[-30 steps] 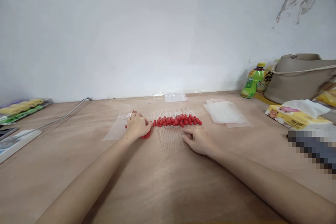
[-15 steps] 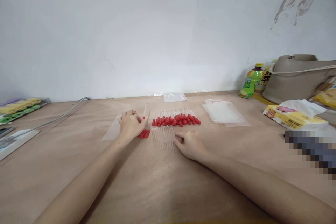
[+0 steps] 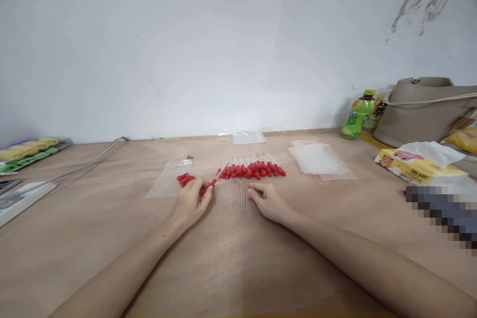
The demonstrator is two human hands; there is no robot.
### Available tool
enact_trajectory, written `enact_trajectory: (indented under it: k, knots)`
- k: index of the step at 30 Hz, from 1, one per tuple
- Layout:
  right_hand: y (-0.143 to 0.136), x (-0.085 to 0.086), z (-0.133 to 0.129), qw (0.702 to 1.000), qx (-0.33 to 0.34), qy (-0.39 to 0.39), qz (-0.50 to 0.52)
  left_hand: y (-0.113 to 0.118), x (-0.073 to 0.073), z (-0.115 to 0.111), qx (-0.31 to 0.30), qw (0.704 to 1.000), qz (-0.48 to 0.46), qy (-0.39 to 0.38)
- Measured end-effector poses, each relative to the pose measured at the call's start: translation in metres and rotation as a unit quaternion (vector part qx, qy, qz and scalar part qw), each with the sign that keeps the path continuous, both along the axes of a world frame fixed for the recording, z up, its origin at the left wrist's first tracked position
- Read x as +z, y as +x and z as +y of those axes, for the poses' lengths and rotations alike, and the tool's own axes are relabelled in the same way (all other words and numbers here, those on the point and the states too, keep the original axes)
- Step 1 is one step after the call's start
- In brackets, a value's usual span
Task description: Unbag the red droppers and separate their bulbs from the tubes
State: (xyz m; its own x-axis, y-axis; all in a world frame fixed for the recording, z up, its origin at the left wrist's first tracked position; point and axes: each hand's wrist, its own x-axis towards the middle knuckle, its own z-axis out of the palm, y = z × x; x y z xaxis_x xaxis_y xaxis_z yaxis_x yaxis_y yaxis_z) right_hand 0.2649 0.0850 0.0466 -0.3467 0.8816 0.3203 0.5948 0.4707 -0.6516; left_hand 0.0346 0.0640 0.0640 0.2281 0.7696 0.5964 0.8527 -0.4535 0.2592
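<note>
Left fingers [image 3: 206, 197]: pinched shut on red-ended stick [image 3: 213, 182] | right fingers [image 3: 258, 187]: slightly parted, beside clear tubes [image 3: 231, 197] | red-ended pile [image 3: 248, 171]: beyond both | brown counter [image 3: 223, 268] beneath | scarred white wall [image 3: 208, 49] beyond

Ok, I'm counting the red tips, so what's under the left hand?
Some red tips show past the fingers of the left hand and between fingers and thumb. Whatever lies beneath the palm is covered, so I can't count it.
</note>
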Motion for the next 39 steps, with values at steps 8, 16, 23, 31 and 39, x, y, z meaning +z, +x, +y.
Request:
enact_trajectory:
  k: [8,16,23,31,39]
  knots:
    - [0.039,0.005,0.0,0.973,0.016,0.224,0.053,0.011,-0.007,-0.014,-0.084,0.995,0.041,0.044]
    - [0.038,-0.005,0.001,0.934,0.112,0.329,-0.08,0.025,-0.016,-0.018,-0.148,0.987,0.045,0.045]
    - [0.033,0.0,-0.001,0.936,0.118,0.32,-0.09,0.031,-0.01,-0.017,-0.145,0.986,0.046,0.068]
    - [0.025,0.0,-0.007,0.937,0.131,0.314,-0.082,0.037,-0.006,-0.01,-0.185,0.974,0.099,0.084]
    - [0.018,-0.005,-0.005,0.93,0.192,0.311,-0.045,0.04,-0.007,-0.011,-0.198,0.969,0.101,0.107]
